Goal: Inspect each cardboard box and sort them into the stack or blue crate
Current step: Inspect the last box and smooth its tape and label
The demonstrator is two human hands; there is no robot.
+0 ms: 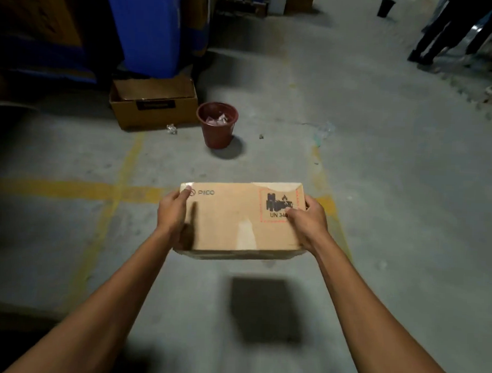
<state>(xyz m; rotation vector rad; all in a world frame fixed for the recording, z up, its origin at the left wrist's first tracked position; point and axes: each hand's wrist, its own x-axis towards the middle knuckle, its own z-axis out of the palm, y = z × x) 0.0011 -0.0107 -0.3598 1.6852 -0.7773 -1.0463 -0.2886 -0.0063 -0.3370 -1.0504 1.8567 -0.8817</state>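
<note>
Grey concrete floor (381,164) fills most of the view, crossed by worn yellow lines (70,189). At the upper left stands a tall blue bin (150,27), and just in front of it an open cardboard carton (155,103) sits on the floor with its flaps up. Beside that carton, to its right, is a reddish-brown waste bucket (218,124) with crumpled scraps inside. Legs of other people (454,34) show at the upper right.

Held in the air in front of the person, over the floor, is a closed cardboard box (239,220), its broad face turned up and printed with "PICO" and a red-bordered battery warning label (277,206). Its shadow falls on the floor below. The left hand (172,211) grips the box's left end, thumb on the top face. The right hand (308,220) grips the right end, thumb lying over the label.
</note>
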